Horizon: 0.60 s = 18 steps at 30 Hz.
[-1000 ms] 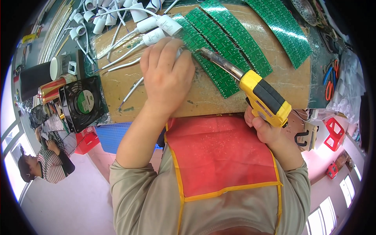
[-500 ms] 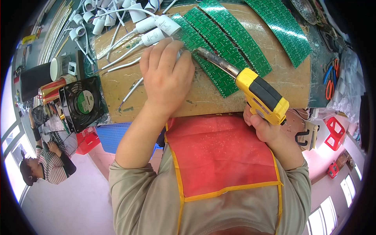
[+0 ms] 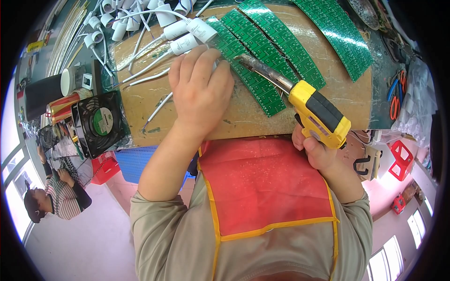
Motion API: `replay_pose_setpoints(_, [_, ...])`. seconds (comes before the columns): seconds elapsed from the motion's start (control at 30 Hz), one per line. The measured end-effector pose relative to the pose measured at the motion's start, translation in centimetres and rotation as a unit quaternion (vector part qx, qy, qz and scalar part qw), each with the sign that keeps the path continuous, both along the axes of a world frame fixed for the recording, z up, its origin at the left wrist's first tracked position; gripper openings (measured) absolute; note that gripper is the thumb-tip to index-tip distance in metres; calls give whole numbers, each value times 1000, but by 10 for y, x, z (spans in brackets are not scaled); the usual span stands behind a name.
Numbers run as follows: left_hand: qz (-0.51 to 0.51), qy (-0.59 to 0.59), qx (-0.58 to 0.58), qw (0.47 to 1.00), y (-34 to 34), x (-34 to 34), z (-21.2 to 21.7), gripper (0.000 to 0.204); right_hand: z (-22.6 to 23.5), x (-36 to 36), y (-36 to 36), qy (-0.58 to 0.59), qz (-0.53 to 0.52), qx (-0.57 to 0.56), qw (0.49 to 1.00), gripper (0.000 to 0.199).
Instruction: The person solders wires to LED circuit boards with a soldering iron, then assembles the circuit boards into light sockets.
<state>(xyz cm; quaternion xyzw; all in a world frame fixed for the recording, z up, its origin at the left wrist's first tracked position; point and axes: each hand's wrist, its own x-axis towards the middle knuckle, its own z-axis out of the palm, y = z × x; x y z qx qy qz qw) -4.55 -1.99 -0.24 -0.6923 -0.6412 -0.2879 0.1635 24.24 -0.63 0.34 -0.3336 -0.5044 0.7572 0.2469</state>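
Note:
My left hand (image 3: 201, 91) is closed, its fingers curled over a mostly hidden white lamp holder (image 3: 216, 64), of which only a pale edge shows by the forefinger. Two white cables run in under this hand. In my right hand (image 3: 315, 149) is the grip of a yellow and black soldering gun (image 3: 323, 114). Its metal barrel points up and left, with the tip over a green circuit board strip (image 3: 262, 96), just right of my left fingers. Whether the tip touches the board I cannot tell. More white lamp holders (image 3: 183, 44) lie just beyond my left hand.
A larger green circuit board (image 3: 337, 40) lies at the far right of the brown work board (image 3: 347, 105). Orange-handled pliers (image 3: 394, 105) rest at the right edge. A black fan (image 3: 97, 122) stands on the left. Another person (image 3: 58, 196) sits farther left.
The soldering gun has shifted slightly right and down, its tip drawing a little away from my left fingers. My left hand has barely moved.

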Motion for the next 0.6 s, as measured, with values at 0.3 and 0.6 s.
replay_pose_setpoints(0.3, [2,-5,2,1000,0,2,1,16,3,1,0,-19,-1,15,1000,27])
replay_pose_setpoints(0.6, [-1,-9,11,1000,2,-1,-5,15,1,-9,-1,-34,-29,21,999,77])
